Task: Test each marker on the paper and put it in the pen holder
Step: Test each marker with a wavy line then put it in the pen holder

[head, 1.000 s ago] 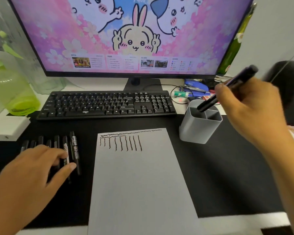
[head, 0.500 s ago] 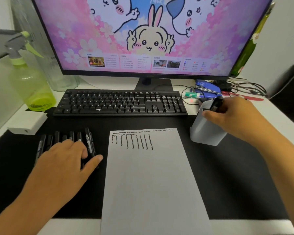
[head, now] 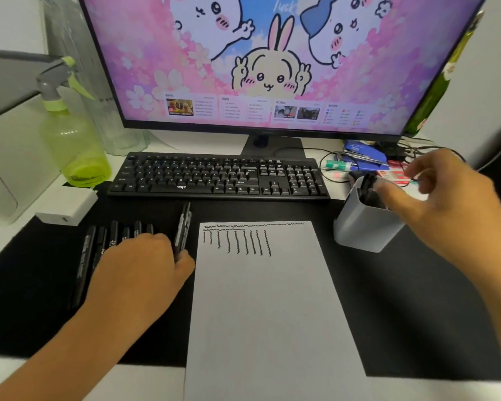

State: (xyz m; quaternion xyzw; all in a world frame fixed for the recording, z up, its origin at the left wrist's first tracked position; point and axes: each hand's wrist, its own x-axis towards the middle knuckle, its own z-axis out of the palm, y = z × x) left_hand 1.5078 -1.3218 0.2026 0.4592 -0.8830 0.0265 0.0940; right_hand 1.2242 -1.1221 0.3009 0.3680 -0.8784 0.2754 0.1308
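Left hand [head: 145, 267] rests on the row of markers [head: 99, 250] lying on the black mat [head: 402, 299]; its grip pinches one marker [head: 183, 227] at the row's right end, just left of the paper [head: 272, 314]. Right hand [head: 451, 215] hovers over the holder [head: 362, 227], grip wide, fingers relaxed and holding nothing. Dark markers stand inside the holder, right of the paper's top corner. The paper bears wavy test strokes near its top. Keyboard [head: 214, 178] lies behind.
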